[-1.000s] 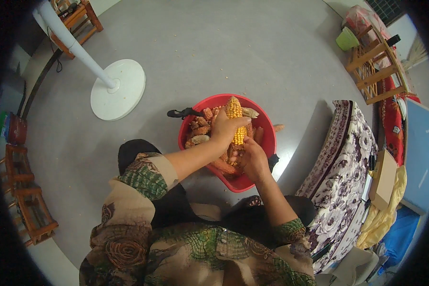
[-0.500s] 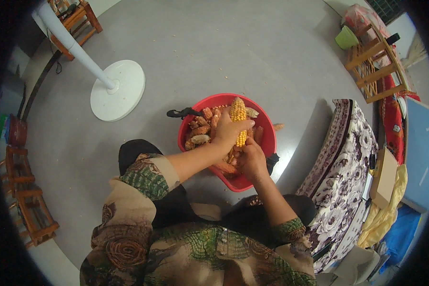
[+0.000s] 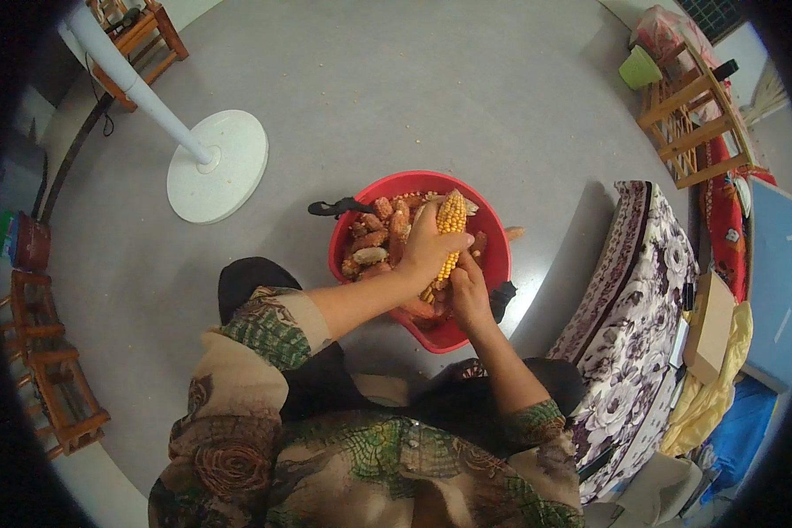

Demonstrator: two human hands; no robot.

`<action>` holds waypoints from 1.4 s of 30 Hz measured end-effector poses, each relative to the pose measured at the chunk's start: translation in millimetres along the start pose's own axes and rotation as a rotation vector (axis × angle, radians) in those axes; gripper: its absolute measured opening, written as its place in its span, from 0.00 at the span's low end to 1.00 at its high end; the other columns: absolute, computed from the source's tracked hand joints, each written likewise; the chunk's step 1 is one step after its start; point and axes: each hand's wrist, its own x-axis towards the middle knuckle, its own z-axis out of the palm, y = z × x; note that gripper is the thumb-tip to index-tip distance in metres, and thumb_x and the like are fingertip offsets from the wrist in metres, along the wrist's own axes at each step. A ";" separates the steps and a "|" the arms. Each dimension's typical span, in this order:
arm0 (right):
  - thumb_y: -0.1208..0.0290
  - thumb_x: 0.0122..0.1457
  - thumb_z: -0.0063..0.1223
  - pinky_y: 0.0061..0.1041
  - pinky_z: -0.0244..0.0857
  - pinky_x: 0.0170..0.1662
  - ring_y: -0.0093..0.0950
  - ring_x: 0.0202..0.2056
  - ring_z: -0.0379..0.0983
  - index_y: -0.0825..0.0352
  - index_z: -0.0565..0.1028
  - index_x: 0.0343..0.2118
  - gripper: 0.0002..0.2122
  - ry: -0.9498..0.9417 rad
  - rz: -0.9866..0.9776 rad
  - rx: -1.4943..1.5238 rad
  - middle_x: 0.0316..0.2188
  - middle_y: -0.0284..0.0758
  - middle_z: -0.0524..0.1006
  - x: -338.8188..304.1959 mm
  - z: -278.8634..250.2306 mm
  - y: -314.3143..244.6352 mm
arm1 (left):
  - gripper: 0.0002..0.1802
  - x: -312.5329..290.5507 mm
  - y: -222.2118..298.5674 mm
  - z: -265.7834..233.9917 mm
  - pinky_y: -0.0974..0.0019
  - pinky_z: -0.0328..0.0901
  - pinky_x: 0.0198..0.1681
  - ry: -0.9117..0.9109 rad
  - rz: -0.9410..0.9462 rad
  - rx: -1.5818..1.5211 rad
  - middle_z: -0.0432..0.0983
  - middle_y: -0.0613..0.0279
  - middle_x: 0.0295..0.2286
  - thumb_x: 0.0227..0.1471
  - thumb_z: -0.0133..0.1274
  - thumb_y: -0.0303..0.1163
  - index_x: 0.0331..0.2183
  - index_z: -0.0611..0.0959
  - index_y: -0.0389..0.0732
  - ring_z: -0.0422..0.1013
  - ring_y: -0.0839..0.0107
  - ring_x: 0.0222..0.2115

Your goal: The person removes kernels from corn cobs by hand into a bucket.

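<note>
An ear of yellow corn (image 3: 451, 214) is held over a red basin (image 3: 347, 195), its tip tilted up and away to the right. My left hand (image 3: 425, 251) is wrapped round the ear from the left, thumb laid across it. Below, my right hand (image 3: 470, 292) is closed on the lower part of the same ear, its thumb against the kernels. Reddish stripped cobs (image 3: 384, 208), several of them, lie in the basin with loose kernels. A pale cob (image 3: 370, 255) rests among them beside my left wrist.
A white round stand base (image 3: 216, 167) with a pole stands at the left. Scattered kernels and a cob (image 3: 515, 233) lie on the grey floor. Wooden stools (image 3: 66, 400) are at the left edge. A flowered cloth (image 3: 629, 326) and a wooden rack (image 3: 682, 114) are at the right.
The ear has tilted further to the right, its tip now lower. My right hand has shifted slightly, with its thumb higher along the ear. My left hand keeps its hold.
</note>
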 end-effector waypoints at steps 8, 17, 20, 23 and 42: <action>0.66 0.55 0.33 0.20 0.61 0.19 0.24 0.21 0.66 0.66 0.64 0.45 0.16 0.026 0.158 0.157 0.29 0.34 0.69 -1.4 7.5 -18.2 | 0.24 9.5 -18.6 -3.0 0.68 0.66 0.35 0.044 -0.220 -0.239 0.71 0.59 0.31 0.35 0.57 0.26 0.40 0.71 0.35 0.69 0.70 0.32; 0.67 0.54 0.34 0.19 0.60 0.16 0.21 0.18 0.66 0.65 0.57 0.53 0.22 0.055 -0.094 -0.142 0.23 0.34 0.69 3.4 5.9 9.0 | 0.24 0.8 -34.4 -1.1 0.68 0.65 0.35 0.084 -0.031 0.197 0.70 0.62 0.29 0.33 0.55 0.25 0.38 0.72 0.33 0.67 0.72 0.30; 0.68 0.53 0.34 0.18 0.58 0.16 0.19 0.17 0.63 0.65 0.58 0.51 0.21 0.074 -0.134 -0.140 0.22 0.32 0.68 3.8 7.7 8.1 | 0.24 2.2 -34.3 1.1 0.69 0.65 0.34 0.087 -0.027 0.129 0.70 0.62 0.29 0.33 0.55 0.25 0.38 0.72 0.34 0.68 0.73 0.30; 0.69 0.52 0.35 0.18 0.55 0.15 0.19 0.16 0.62 0.64 0.61 0.48 0.19 0.019 -0.048 0.096 0.22 0.31 0.68 -0.2 4.6 -3.4 | 0.27 4.6 -19.2 0.4 0.67 0.65 0.35 0.045 -0.146 -0.127 0.71 0.58 0.31 0.34 0.56 0.25 0.42 0.70 0.34 0.69 0.68 0.32; 0.70 0.54 0.39 0.25 0.64 0.29 0.29 0.28 0.69 0.76 0.52 0.52 0.24 0.049 -0.274 -0.393 0.30 0.43 0.71 10.1 10.1 24.0 | 0.29 -0.8 -29.7 -2.1 0.67 0.64 0.41 0.092 -0.022 -0.013 0.71 0.56 0.35 0.40 0.59 0.34 0.43 0.67 0.33 0.68 0.68 0.36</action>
